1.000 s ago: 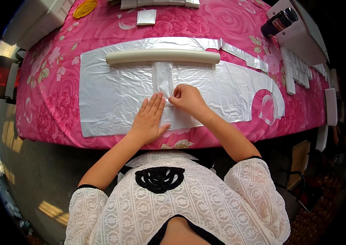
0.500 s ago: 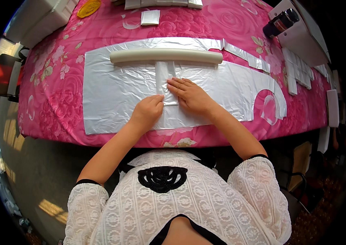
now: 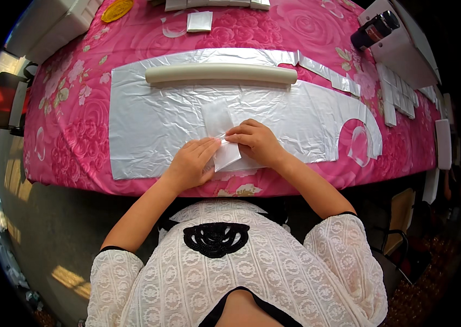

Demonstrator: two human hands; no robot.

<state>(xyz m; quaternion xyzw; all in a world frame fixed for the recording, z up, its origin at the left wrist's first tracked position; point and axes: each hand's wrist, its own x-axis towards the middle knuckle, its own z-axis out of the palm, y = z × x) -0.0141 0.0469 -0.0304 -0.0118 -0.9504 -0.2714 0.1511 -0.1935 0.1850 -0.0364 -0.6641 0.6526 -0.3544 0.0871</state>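
Note:
A narrow folded white plastic strip (image 3: 227,158) is pinched at its middle between the fingertips of both my hands. Its lower end points toward me between the hands, while the upper part lies beyond my fingers. From the left, my left hand (image 3: 189,162) grips it with fingers bent. On the other side, my right hand (image 3: 257,144) is also closed on it. Beneath them spreads a large silvery-white plastic sheet (image 3: 154,120), creased, with cut-outs along its right side. A cream-coloured cylindrical rod (image 3: 221,74) lies across the sheet beyond the hands.
A pink rose-patterned cloth (image 3: 72,147) covers the table. One folded white packet (image 3: 199,22) lies at the back, near a yellow dish (image 3: 117,10). To the right are a dark bottle (image 3: 374,30), a white box (image 3: 404,52) and more folded white strips (image 3: 395,95).
The strip was lying straight under the rod; now its far end is drawn clear of the rod and tilted. Its near end is folded, and both hands have come closer to me.

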